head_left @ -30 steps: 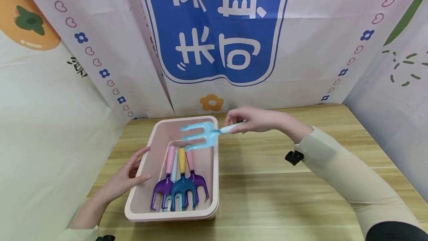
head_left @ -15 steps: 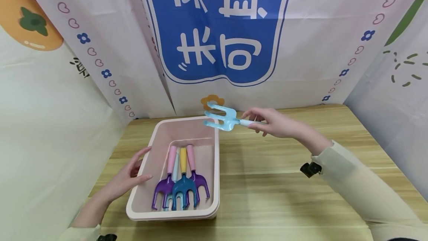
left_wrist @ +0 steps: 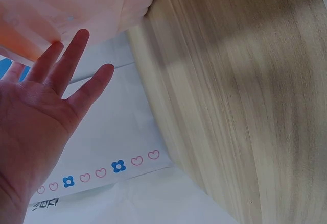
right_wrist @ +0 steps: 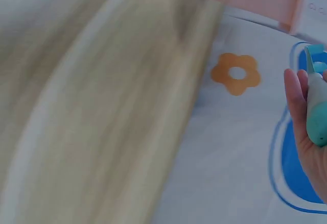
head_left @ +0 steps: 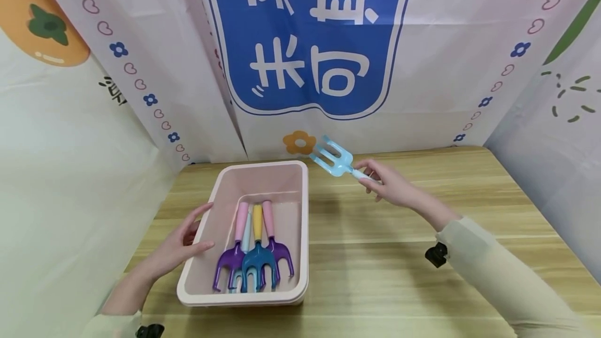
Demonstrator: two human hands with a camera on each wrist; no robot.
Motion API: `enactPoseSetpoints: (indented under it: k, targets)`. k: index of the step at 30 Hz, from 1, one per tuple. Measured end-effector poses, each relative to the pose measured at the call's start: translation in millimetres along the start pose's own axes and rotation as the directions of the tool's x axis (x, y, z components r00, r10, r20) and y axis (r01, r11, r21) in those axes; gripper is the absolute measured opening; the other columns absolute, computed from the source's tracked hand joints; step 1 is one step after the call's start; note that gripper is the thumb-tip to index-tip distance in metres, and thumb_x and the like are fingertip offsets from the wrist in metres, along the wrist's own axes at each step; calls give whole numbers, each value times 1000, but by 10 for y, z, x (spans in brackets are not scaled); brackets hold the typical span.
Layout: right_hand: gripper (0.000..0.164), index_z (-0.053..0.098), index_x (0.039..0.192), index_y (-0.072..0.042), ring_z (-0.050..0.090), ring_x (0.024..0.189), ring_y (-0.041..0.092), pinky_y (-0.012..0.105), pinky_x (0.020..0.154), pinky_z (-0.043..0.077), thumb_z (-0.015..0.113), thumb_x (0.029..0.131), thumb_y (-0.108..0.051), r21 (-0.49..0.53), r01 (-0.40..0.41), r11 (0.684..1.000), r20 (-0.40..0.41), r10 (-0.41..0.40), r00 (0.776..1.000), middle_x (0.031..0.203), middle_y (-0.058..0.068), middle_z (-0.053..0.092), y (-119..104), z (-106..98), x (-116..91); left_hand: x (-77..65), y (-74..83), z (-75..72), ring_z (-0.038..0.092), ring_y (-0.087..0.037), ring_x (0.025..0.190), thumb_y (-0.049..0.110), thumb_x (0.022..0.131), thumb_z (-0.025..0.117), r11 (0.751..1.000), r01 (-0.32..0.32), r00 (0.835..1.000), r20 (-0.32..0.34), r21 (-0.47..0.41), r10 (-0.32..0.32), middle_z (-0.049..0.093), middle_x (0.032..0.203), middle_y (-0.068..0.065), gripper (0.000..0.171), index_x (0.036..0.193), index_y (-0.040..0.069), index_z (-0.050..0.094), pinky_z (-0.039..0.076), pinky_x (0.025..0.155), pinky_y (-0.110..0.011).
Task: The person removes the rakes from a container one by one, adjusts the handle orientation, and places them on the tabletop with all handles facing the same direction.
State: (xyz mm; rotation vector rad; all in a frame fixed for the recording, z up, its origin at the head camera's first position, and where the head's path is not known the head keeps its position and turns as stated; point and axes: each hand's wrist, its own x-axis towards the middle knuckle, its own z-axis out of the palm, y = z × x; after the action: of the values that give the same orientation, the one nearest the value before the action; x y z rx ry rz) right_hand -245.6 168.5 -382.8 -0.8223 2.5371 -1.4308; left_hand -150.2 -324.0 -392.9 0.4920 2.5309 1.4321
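Note:
My right hand grips a light blue garden hand fork by its pale handle, raised over the table to the right of a pink plastic bin. The tines point up and to the left. In the right wrist view the teal end of the handle shows against the palm. My left hand rests at the bin's left rim, fingers and thumb spread and fairly straight. Inside the bin lie two purple hand rakes with pink handles, a teal one with a yellow handle, and a light blue one partly hidden beneath.
The bin stands on the left part of a wood-grain table. Printed cloth hangs behind the table's back edge, and more cloth closes off the left and right sides.
My right hand has carried the light blue hand fork from above the bin to the right, and its tines have turned upward. The left hand has stayed at the rim.

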Motion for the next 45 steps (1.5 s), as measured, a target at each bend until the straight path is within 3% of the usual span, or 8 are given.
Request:
enactPoseSetpoints:
  k: [6, 9, 13, 20, 26, 39, 43, 45]
  targets:
    - [31, 49, 130, -4, 59, 75, 28, 45, 54, 55, 55, 99, -7, 61, -47, 997, -49, 50, 998, 90, 11, 57, 271, 146, 28, -7, -8, -1, 62, -31, 103, 5, 92, 65, 1000, -15, 1000, 2, -5, 15, 49, 131, -37, 79, 155, 10, 16, 55, 74, -33]
    - [30, 49, 129, -2, 58, 78, 38, 53, 57, 54, 54, 100, -8, 73, -79, 994, -64, 83, 994, 90, 13, 56, 380, 203, 36, -8, -3, -1, 62, -33, 103, 6, 92, 65, 1000, -12, 1000, 2, 1, 12, 49, 131, -36, 80, 155, 11, 16, 55, 73, -33]
    - [29, 48, 129, -1, 57, 80, 44, 51, 55, 54, 52, 101, -7, 76, -113, 991, -70, 118, 990, 93, 21, 55, 495, 274, 51, -8, 4, -2, 60, -38, 104, 6, 92, 65, 1000, -8, 1000, -1, 7, 8, 49, 132, -36, 79, 155, 11, 16, 55, 74, -33]
    - [29, 47, 129, -2, 58, 74, 38, 44, 54, 54, 50, 101, -8, 55, -208, 977, -50, 210, 976, 95, 26, 56, 635, 429, 111, -4, 5, -5, 62, -34, 103, 6, 92, 65, 1000, -7, 1000, -1, 5, 7, 48, 132, -37, 79, 155, 11, 16, 55, 73, -33]
    - [32, 45, 132, -2, 60, 67, 32, 37, 52, 54, 49, 102, -12, 30, -295, 955, -100, 296, 950, 95, 25, 57, 688, 508, 147, 6, -3, -7, 61, -34, 103, 7, 92, 65, 1000, -4, 1000, 0, 12, 4, 49, 132, -36, 79, 155, 12, 16, 55, 74, -33]
    - [30, 43, 131, -3, 55, 66, 20, 32, 51, 53, 48, 103, -13, 53, -401, 915, -120, 405, 907, 87, 17, 56, 819, 571, 201, 20, 7, -6, 61, -33, 103, 7, 93, 65, 1000, 1, 1000, -4, 17, -1, 49, 132, -36, 79, 155, 12, 17, 55, 74, -33]
    - [30, 43, 131, -4, 54, 66, 19, 32, 50, 53, 48, 103, -12, 79, -416, 906, -106, 423, 900, 85, 16, 55, 846, 598, 208, 8, 0, -2, 61, -37, 104, 7, 92, 65, 1000, 3, 1000, -7, 13, -3, 48, 132, -36, 79, 155, 12, 17, 55, 74, -33]
    - [30, 45, 130, -2, 56, 68, 20, 32, 52, 53, 50, 102, -13, 41, -405, 914, -121, 406, 906, 87, 17, 57, 854, 596, 207, 3, -2, 1, 60, -39, 104, 7, 93, 65, 1000, 3, 1000, -6, 9, -3, 48, 132, -36, 79, 155, 12, 17, 55, 74, -33]
